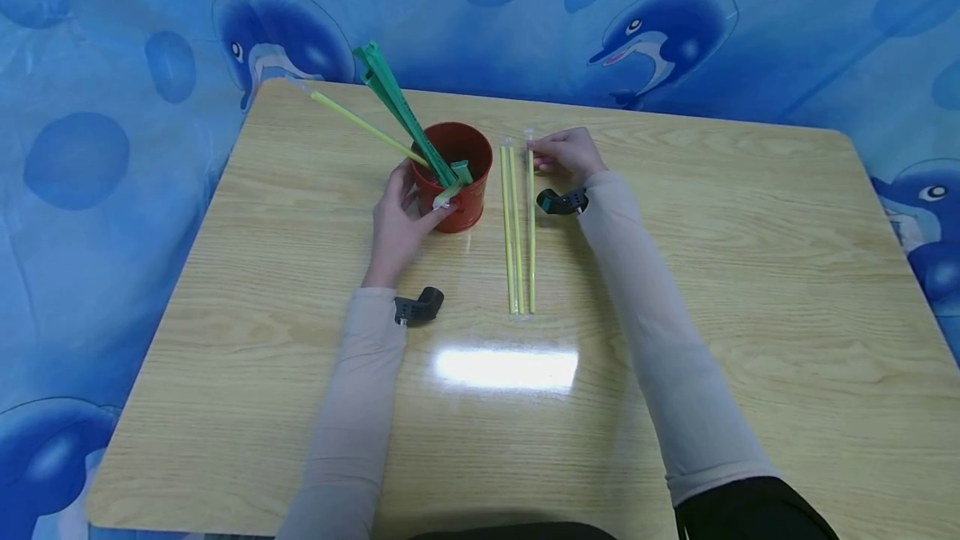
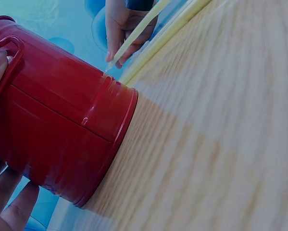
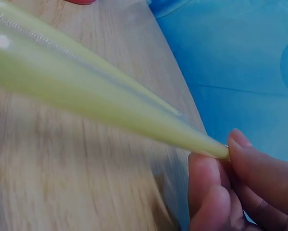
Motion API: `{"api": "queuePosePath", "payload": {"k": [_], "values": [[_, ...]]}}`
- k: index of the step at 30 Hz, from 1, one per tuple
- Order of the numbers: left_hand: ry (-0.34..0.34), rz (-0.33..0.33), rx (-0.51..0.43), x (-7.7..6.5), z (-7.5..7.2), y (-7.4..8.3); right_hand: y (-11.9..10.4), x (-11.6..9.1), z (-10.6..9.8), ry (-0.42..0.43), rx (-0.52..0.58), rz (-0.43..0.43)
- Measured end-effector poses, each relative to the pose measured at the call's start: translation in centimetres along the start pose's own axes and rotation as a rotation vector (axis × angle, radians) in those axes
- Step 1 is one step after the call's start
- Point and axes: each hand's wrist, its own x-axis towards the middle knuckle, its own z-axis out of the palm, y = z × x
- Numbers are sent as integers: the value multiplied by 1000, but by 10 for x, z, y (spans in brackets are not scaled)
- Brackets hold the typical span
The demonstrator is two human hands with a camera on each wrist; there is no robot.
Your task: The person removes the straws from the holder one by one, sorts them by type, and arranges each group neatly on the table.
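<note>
My left hand (image 1: 396,227) grips a small red metal bucket (image 1: 474,205) from its left side. In the left wrist view, the thumb lies at the handle (image 2: 18,44) and other fingers are at the opposite side. Inside the bucket lean long green strips (image 1: 396,98) and one yellow straw (image 1: 367,130) in clear wrap. To the right of the bucket, my right hand (image 1: 572,153) pinches the far end of a wrapped yellow straw (image 1: 532,240). In the right wrist view that straw (image 3: 134,110) runs from thumb and fingertips toward the camera.
Two more wrapped yellow straws (image 1: 512,232) lie side by side on the wooden table (image 1: 750,290), between the bucket and the held straw. A blue cloth (image 1: 450,40) with dolphins lies beyond the table's edge. Both wrists carry a black camera (image 1: 420,305).
</note>
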Motion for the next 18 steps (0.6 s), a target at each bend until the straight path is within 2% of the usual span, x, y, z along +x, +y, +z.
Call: {"api": "queuePosePath", "payload": {"k": [18], "values": [[5, 3, 17, 1, 0, 0, 3, 0, 9, 32, -106, -48]]}}
